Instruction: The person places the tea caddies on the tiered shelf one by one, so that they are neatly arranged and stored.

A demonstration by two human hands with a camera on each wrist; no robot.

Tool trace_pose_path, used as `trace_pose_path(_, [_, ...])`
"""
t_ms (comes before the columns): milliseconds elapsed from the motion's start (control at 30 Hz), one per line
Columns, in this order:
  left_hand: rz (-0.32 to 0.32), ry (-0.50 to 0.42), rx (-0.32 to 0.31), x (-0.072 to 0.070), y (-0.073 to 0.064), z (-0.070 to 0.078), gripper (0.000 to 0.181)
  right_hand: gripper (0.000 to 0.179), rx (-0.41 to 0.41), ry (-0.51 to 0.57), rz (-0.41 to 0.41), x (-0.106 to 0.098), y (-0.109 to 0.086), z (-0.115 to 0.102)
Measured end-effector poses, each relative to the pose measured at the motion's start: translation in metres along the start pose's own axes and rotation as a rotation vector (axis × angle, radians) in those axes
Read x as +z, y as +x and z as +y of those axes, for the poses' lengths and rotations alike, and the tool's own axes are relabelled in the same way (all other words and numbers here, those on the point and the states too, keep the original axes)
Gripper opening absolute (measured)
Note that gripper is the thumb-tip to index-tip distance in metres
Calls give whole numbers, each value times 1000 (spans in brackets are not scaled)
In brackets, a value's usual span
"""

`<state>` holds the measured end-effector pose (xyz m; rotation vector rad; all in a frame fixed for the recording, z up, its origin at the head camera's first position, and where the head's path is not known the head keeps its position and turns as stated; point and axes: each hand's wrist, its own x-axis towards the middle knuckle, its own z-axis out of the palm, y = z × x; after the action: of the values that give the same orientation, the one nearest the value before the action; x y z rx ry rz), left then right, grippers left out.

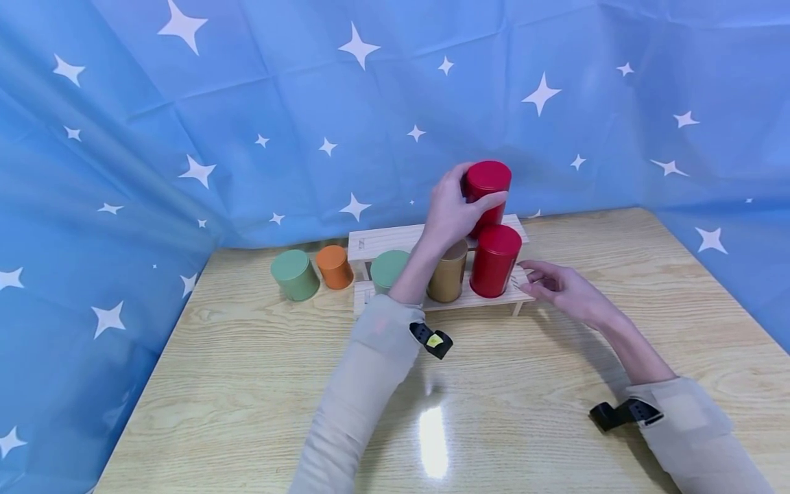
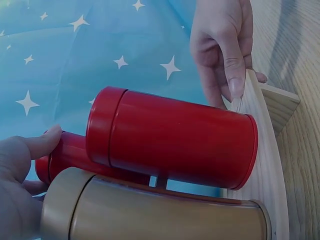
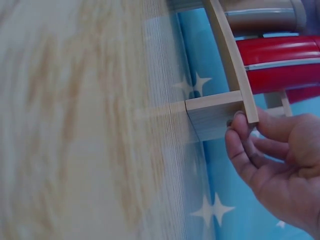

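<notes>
My left hand (image 1: 449, 209) grips a red canister (image 1: 490, 180) at the right end of the upper board of a two-tier wooden rack (image 1: 389, 239). Thumb and fingers wrap its upper part; whether its base touches the board is hidden. On the lower board stand a second red canister (image 1: 495, 264), a gold canister (image 1: 447, 276) and a light green canister (image 1: 389, 266), the last partly behind my left forearm. With thumb and fingers, my right hand (image 1: 568, 291) pinches the right end of the lower board (image 3: 235, 65).
Left of the rack, a larger green canister (image 1: 295, 276) and a small orange canister (image 1: 334, 267) stand on the wooden table (image 1: 247, 384). A blue star-printed cloth (image 1: 296, 89) hangs behind the table and along its sides.
</notes>
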<state>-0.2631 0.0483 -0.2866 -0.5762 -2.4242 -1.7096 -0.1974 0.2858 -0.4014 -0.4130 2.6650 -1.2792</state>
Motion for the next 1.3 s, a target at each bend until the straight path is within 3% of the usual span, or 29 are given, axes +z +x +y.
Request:
trace_pose_path(467, [-35,35,-73,11,8,-1,65,58,6,-4,4,-1,-1,0])
trace_pose_path(700, [-48,33,-58,12,8,-1,65,59,5,-2,0,0,-1,-1])
trace_pose_path(1033, [-80,16,-44,8,6,-3,70,58,0,-8,0,0,-1,-3])
trace_pose_path(1300, [-80,8,-64,-6,-2,-6,77,58,2,5,-2,0,0,-3])
